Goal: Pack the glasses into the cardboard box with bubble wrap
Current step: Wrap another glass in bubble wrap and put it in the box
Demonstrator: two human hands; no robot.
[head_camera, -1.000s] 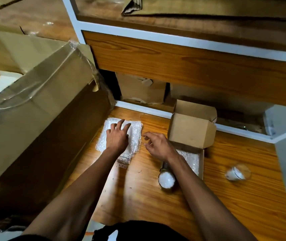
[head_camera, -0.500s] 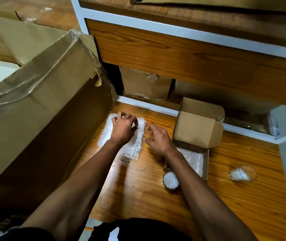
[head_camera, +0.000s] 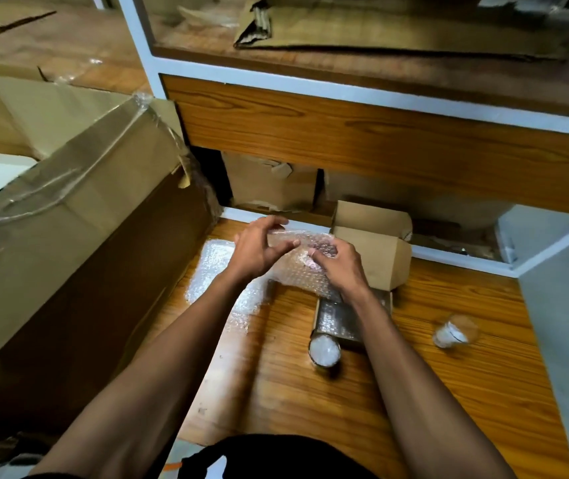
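Head view: a sheet of bubble wrap (head_camera: 297, 267) is lifted above the wooden surface (head_camera: 449, 375), pinched by the left hand (head_camera: 259, 250) and right hand (head_camera: 340, 266), beside the small open cardboard box (head_camera: 376, 250); two glasses (head_camera: 324, 350) (head_camera: 454, 331), apparently stuffed, lie nearby.

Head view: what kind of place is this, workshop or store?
Probably a packing or storage corner, not a shop floor. Flattened cardboard lies on the shelf, a big taped carton stands at left, and bubble wrap is in both hands beside a small open box.
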